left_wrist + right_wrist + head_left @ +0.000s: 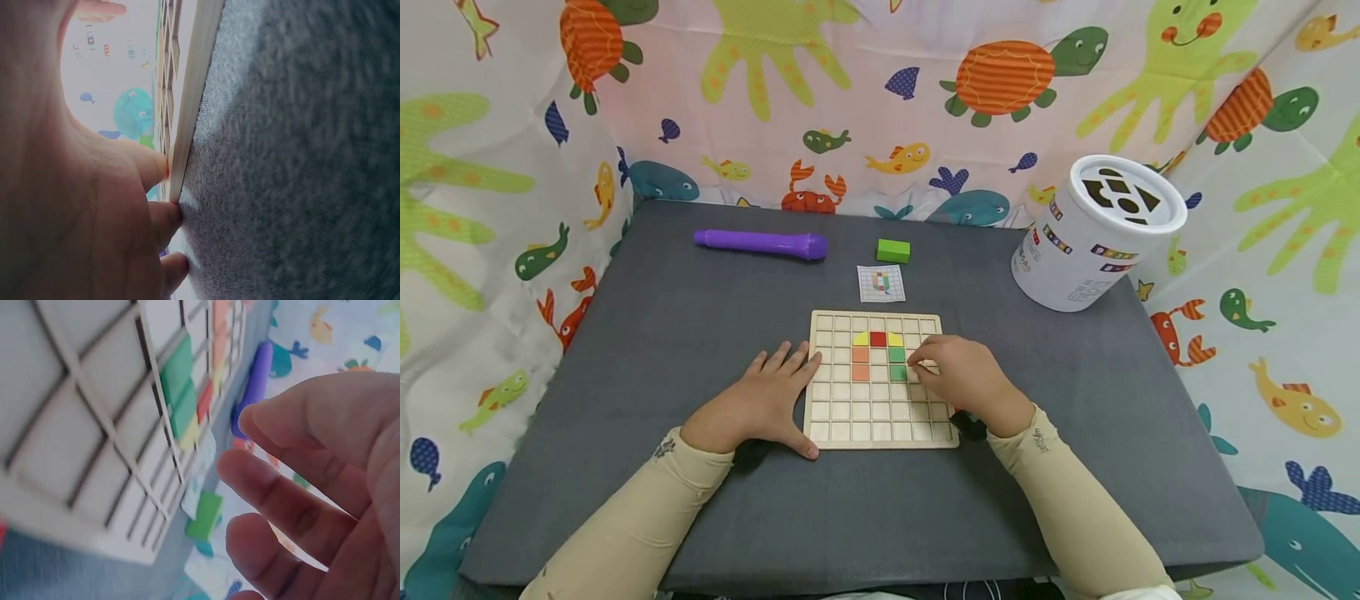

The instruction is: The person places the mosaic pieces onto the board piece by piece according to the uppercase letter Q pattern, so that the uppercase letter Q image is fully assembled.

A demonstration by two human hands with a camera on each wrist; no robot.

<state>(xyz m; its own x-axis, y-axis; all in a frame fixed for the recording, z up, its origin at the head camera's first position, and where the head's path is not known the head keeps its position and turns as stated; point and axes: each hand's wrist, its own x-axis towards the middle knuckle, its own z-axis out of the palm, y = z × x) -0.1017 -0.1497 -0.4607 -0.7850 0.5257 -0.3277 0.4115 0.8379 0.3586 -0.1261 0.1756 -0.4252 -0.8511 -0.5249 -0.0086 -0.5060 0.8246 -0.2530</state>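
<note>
A pale wooden grid board [850,412] lies on the dark grey table. In its cells sit a red tile [877,339] between two yellow tiles, orange tiles [860,364] down the left side and green tiles [897,355] down the right. My left hand [763,400] rests at the board's left edge, fingers spread and touching its rim [187,125]. Over the board's right part hovers my right hand [966,375], beside the green tiles. In the right wrist view its loosely bent fingers [256,481] stand apart with nothing visible between them.
Behind the board lie a small pattern card [882,284], a green block [892,251] and a purple microphone-shaped stick [760,243]. A white tub [1090,250] with shaped holes in its lid stands at the back right. Printed sea-animal cloth [850,75] surrounds the table.
</note>
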